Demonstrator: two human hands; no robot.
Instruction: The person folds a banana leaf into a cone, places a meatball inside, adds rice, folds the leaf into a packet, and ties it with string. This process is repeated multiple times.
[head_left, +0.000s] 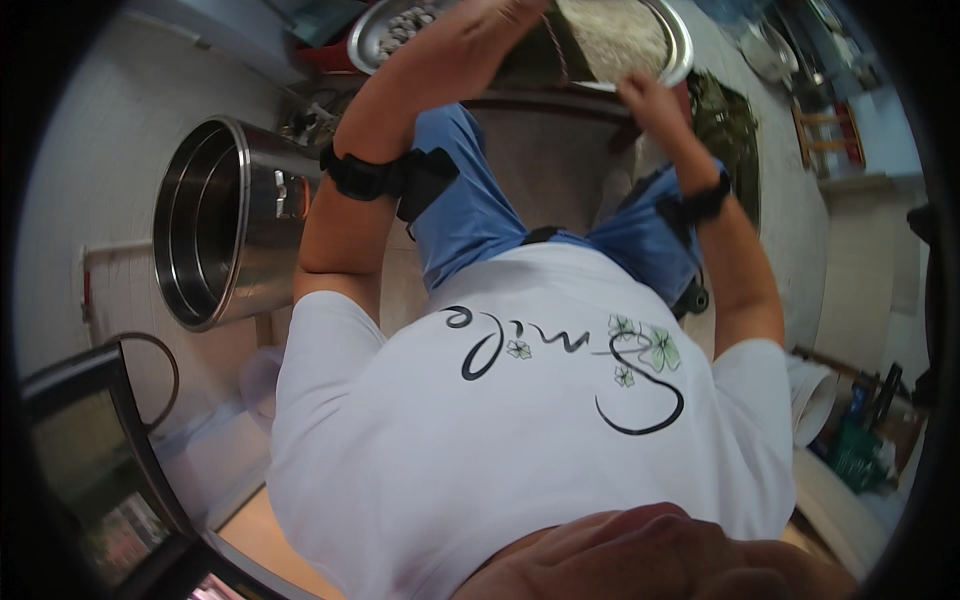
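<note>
My left hand (517, 10) reaches over the front of the work surface, its fingers cut off by the top edge of the view. Just below and right of it is a dark green, leaf-like sheet (577, 56), with a red-and-white twisted string (556, 46) running down across it. My right hand (646, 96) is blurred, its fingers curled near the rim of a metal tray (681, 41) holding white rice grains (619, 37). Whether a thread or leaf lies between those fingers is too unclear to see. Another metal tray (361, 46) at left holds dark and whitish pieces (405, 30).
A large stainless steel pot (244, 225) lies or tilts with its mouth leftward beside my left arm. Long green leaves (724, 135) are heaped right of the trays. Farther right are a white pot (769, 52) and a small wooden stool (829, 135). A dark-framed glass panel (97, 465) is lower left.
</note>
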